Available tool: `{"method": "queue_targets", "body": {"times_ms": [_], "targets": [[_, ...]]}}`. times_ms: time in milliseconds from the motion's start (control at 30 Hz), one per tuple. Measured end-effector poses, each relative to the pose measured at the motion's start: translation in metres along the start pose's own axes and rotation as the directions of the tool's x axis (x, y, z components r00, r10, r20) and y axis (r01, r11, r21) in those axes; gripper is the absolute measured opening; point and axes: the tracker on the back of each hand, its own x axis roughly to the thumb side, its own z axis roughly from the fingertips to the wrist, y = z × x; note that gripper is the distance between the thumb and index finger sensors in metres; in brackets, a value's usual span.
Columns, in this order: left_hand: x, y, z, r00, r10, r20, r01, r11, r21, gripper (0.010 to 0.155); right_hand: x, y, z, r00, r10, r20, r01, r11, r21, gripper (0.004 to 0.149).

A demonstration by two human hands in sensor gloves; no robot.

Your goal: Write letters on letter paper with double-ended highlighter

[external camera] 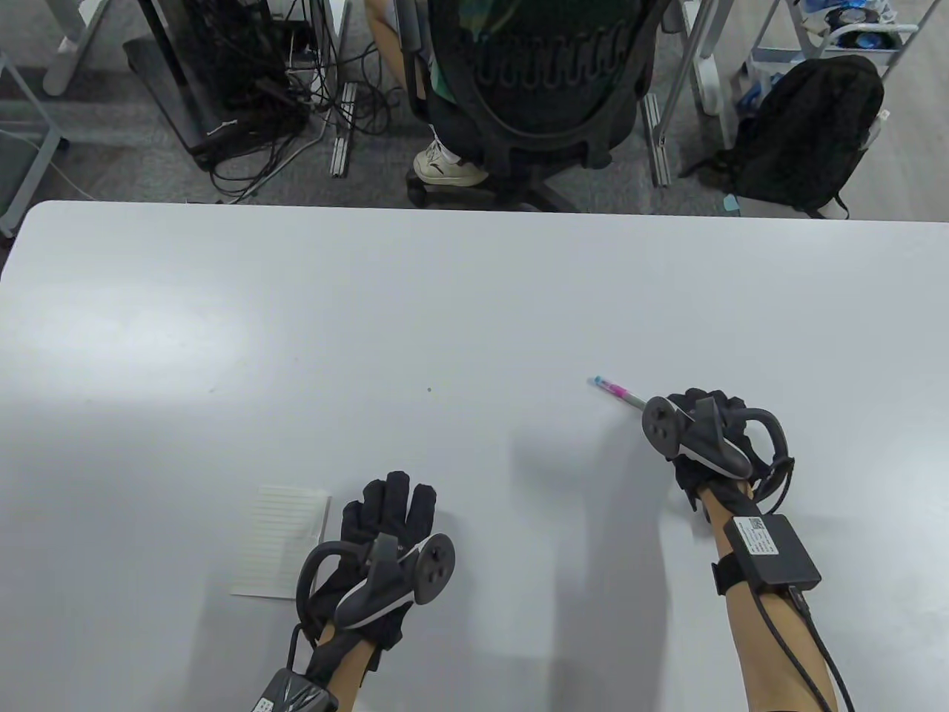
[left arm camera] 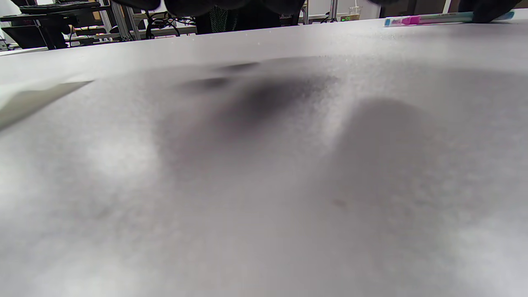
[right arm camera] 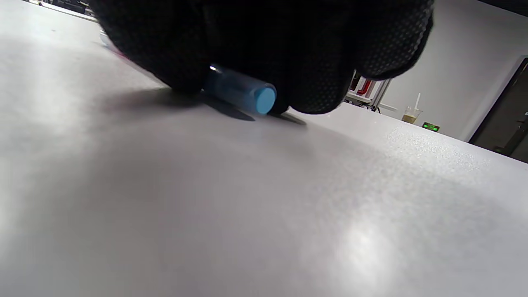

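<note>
1. The right hand point(external camera: 700, 434) bent over the rear half of the double-ended highlighter point(external camera: 617, 391) on the pale desk point(external camera: 445, 311). Its gloved fingers point(right arm camera: 247, 49) curled down around the blue-capped end point(right arm camera: 258, 99). The barrel lay flat on the desk, or very nearly so, and whether the pinch had fully closed could not be told.

2. The pen's pink and blue tip pointed away from the person, towards the far left, clear of the glove.

3. The left hand point(external camera: 385, 526) lay flat with straight fingers, holding nothing, just beside the right edge of the lined letter paper point(external camera: 282, 541). The sheet lay near the person, well apart from the pen.

4. The highlighter looked light, rigid and smooth; on the slick desk it would probably roll or skid under a sideways push. A hold around mid-barrel, clear of both caps, seemed the surest.

5. The single sheet looked thin and limp, likely to slide unless the flat left hand pinned it.
</note>
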Motion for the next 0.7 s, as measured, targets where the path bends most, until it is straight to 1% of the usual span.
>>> {"method": "queue_targets", "body": {"times_ms": [167,367,533,700], "targets": [[0.003,0.0,-0.001,1.0,0.008,0.013,-0.008,1.0,0.001,0.074,0.005,-0.012,0.017,0.999,-0.018,0.031,0.02,0.998,-0.052,0.045],[0.005,-0.001,-0.001,0.999,0.023,0.028,-0.023,1.0,0.002,0.075,0.024,-0.033,0.046,0.994,-0.017,0.104,0.029,0.993,-0.118,0.045],[0.011,0.005,0.0,0.994,0.092,0.061,-0.093,0.995,0.016,0.08,0.051,-0.045,0.076,0.982,-0.013,0.191,0.041,0.989,-0.144,0.045],[0.018,0.008,0.003,0.993,0.084,0.085,-0.087,0.996,0.036,0.084,0.079,-0.052,0.103,0.959,0.012,0.283,0.037,0.985,-0.169,0.045]]}}
